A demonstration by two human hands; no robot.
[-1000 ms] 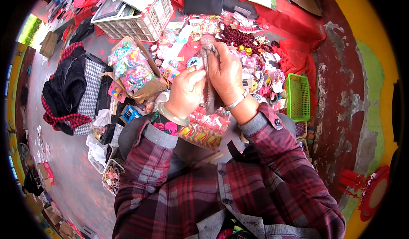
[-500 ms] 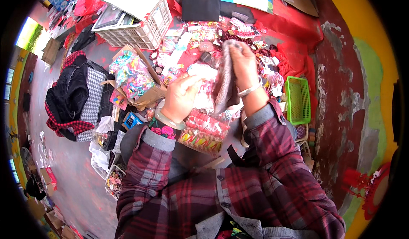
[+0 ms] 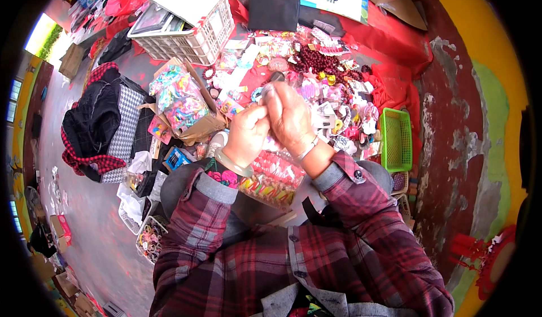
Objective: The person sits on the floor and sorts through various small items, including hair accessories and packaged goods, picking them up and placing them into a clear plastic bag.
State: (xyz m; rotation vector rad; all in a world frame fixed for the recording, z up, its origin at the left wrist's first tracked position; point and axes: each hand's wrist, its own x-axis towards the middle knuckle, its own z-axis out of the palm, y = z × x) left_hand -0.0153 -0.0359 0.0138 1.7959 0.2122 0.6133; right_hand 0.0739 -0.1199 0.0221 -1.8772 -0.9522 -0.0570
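Observation:
My left hand (image 3: 247,136) and my right hand (image 3: 291,116) meet in front of my chest, fingers curled in and pressed against each other. A small greyish bit shows by the right fingertips; the fingers hide the rest, so its kind cannot be made out. Below the hands, close to my lap, lies a clear bag of red and multicoloured small items (image 3: 271,178). Just beyond them spreads a pile of small accessories (image 3: 333,111), with dark red bead strings (image 3: 316,60) behind it.
On the left stand an open cardboard box of colourful packets (image 3: 206,116) and a white plastic crate (image 3: 206,40). A green basket (image 3: 397,142) is on the right, near the peeling wall (image 3: 451,125). Dark clothing (image 3: 93,122) lies over a checked case farther left.
The right hand has come down and left to meet the left hand. The greyish-brown cloth-like strip hanging from it before is now mostly out of sight. The whole view has shifted slightly.

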